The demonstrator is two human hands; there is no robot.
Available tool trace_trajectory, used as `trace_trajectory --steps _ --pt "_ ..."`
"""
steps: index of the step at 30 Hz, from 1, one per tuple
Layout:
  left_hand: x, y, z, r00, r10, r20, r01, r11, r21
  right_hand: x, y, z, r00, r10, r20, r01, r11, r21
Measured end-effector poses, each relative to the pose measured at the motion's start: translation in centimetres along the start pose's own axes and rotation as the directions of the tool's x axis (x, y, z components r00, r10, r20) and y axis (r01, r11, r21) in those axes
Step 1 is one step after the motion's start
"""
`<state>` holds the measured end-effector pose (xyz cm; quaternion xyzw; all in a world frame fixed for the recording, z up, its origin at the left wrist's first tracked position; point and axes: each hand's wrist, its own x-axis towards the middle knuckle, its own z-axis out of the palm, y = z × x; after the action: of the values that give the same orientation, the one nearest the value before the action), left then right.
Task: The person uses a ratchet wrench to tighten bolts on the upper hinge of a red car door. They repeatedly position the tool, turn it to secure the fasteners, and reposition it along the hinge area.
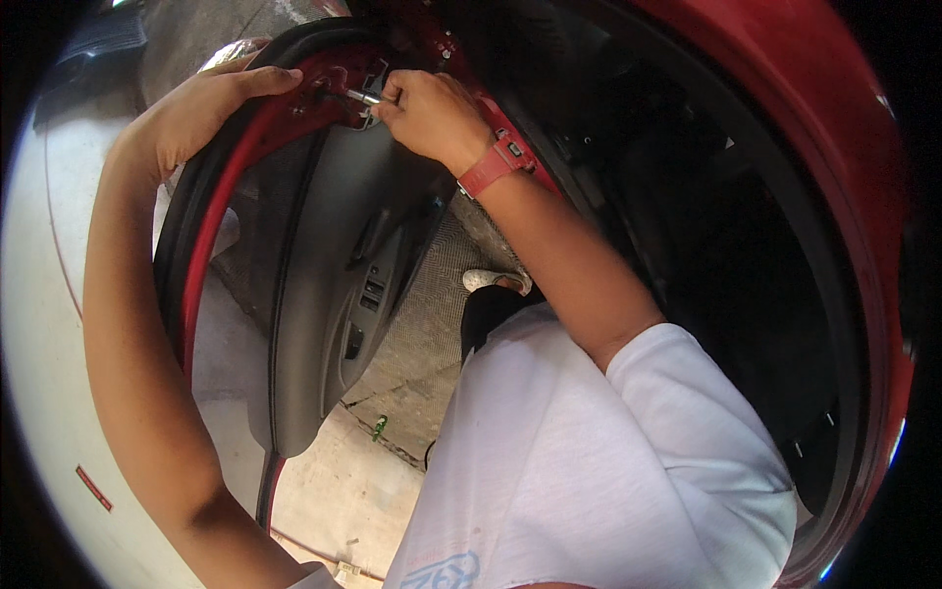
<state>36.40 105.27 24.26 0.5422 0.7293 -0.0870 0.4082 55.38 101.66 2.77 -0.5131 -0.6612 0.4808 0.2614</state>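
A red car door (208, 231) stands open in front of me, with a grey trim panel (329, 250) on its inner side. My left hand (211, 103) is closed round the upper far corner of the window frame; its thumb lies on the inner face and the other fingers are mostly hidden. Pinched in my right hand (427, 116) is a slim silver screwdriver-like tool (365, 96). It points left into the bare red corner of the door, next to a small metal bracket (378, 74). Its tip is too small to make out.
Window switches (371, 290) sit on the armrest. To the right are the dark car interior (706, 245) and the red body edge (873, 196). A white car (49, 324) stands close on the left. A small green object (380, 426) lies on the paved ground (417, 344).
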Motion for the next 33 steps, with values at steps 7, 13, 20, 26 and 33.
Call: trace_trajectory --steps 7,13,20,26,33 --pt "-0.3 0.2 0.2 0.998 -0.025 -0.053 0.027 0.999 0.040 -0.2 -0.3 -0.2 0.999 0.038 -0.028 -0.038 0.999 0.011" --pt "-0.2 0.0 0.0 0.998 -0.022 -0.051 0.025 0.998 0.058 -0.3 -0.1 -0.4 0.999 0.027 -0.023 -0.027 1.000 0.004" --pt "-0.2 -0.2 0.5 0.994 0.014 -0.105 -0.009 0.999 0.050 -0.3 0.1 -0.3 0.999 0.016 -0.037 -0.016 1.000 0.008" --pt "-0.6 0.4 0.4 0.996 -0.008 -0.089 0.014 0.998 0.059 -0.3 -0.1 -0.5 0.999 0.042 -0.006 -0.042 0.998 0.043" --pt "-0.5 0.1 0.4 0.997 -0.007 -0.080 0.008 1.000 0.019 0.3 -0.3 0.2 0.999 0.047 0.027 -0.047 0.999 0.001"
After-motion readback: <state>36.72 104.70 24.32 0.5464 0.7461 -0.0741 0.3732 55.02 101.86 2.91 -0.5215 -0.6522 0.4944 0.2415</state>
